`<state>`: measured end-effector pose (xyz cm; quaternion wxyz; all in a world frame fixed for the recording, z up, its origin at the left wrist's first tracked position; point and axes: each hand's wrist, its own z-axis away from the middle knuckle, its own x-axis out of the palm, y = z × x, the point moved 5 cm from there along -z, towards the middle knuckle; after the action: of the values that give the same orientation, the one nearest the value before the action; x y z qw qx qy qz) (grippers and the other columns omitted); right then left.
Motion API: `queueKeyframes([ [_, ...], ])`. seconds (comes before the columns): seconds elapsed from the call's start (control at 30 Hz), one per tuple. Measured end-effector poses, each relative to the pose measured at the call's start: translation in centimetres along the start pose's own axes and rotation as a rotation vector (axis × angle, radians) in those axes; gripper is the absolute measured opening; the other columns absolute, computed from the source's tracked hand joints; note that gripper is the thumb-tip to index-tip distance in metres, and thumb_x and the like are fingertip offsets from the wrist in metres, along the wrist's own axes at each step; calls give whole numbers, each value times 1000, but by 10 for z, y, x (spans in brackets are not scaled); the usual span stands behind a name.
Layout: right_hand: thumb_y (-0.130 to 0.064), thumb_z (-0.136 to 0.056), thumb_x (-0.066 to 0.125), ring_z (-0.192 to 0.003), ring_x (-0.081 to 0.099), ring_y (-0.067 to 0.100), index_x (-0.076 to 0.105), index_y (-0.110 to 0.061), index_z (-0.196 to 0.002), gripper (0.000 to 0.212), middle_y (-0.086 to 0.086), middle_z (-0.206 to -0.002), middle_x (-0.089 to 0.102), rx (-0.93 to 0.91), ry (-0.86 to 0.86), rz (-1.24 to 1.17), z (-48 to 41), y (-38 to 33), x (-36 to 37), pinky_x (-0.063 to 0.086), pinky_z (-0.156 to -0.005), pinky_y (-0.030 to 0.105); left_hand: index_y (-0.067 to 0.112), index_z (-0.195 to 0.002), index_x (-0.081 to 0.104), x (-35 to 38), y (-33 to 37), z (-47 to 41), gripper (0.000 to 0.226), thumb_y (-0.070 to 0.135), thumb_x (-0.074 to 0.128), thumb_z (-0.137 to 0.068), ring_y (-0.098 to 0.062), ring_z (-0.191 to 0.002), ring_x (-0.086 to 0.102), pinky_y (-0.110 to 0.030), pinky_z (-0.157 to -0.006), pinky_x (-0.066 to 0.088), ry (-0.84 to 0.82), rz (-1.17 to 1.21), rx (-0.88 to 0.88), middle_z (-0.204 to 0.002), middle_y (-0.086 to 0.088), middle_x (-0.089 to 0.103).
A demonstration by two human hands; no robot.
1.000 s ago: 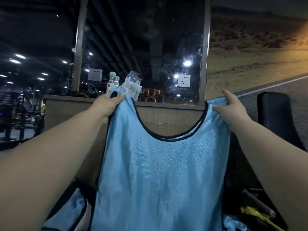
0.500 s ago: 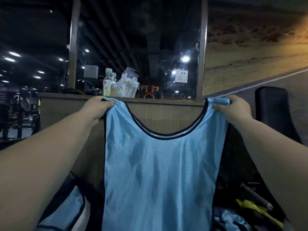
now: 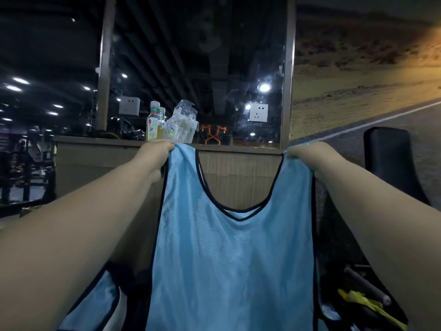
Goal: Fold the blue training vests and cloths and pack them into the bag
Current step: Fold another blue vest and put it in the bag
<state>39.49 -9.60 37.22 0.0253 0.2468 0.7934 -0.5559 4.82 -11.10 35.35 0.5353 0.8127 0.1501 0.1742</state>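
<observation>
Blue mesh vest (image 3: 233,259), black-trimmed with a scooped neck, hangs flat; left hand (image 3: 155,152) and right hand (image 3: 310,155) each pinch a shoulder strap.

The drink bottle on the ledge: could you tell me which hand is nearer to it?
Left. The left hand grips the vest just below the bottle; the right hand is far right.

A gym is indicated: exercise machines (image 3: 26,161) are seen far left, a wall mirror (image 3: 198,68) and road mural (image 3: 367,91) beyond.
</observation>
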Motion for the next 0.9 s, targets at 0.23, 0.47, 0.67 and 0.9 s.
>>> queueKeyframes([
  [0.23, -13, -86, 59, -56, 51, 20, 54, -7, -90, 9, 8, -68, 51, 108, -226, -414, 27, -21, 52, 49, -65, 31, 3, -95, 63, 36, -3, 21, 17, 15, 51, -98, -22, -67, 56, -35, -67, 48, -117, -105, -75, -73, -9, 58],
  [0.47, -28, -93, 62, -30, 48, 7, 53, -17, -78, 21, 1, -59, 54, 81, -365, -351, 59, -37, 101, 32, -30, 13, 3, -121, 56, 65, -1, 31, 34, 24, 51, -95, -26, -92, 56, -35, -80, 48, -182, -298, 97, -110, -17, 62],
  [0.67, -14, -96, 58, -42, 59, 13, 59, -10, -79, 18, 8, -62, 63, 3, -418, -421, 75, -41, 118, 43, -33, 17, 14, -90, 59, 74, 4, 46, 12, 26, 60, -92, -16, -64, 50, -27, -58, 40, -239, -321, 246, -79, -4, 58],
  [0.9, 6, -86, 36, -84, 65, 31, 61, -16, -111, 42, 15, -101, 63, -167, -507, -371, 78, -51, 115, 57, -56, 31, 12, -90, 62, 70, 6, 56, 18, -3, 51, -90, -16, -67, 60, -27, -64, 50, -433, -62, 233, -76, -7, 62],
])
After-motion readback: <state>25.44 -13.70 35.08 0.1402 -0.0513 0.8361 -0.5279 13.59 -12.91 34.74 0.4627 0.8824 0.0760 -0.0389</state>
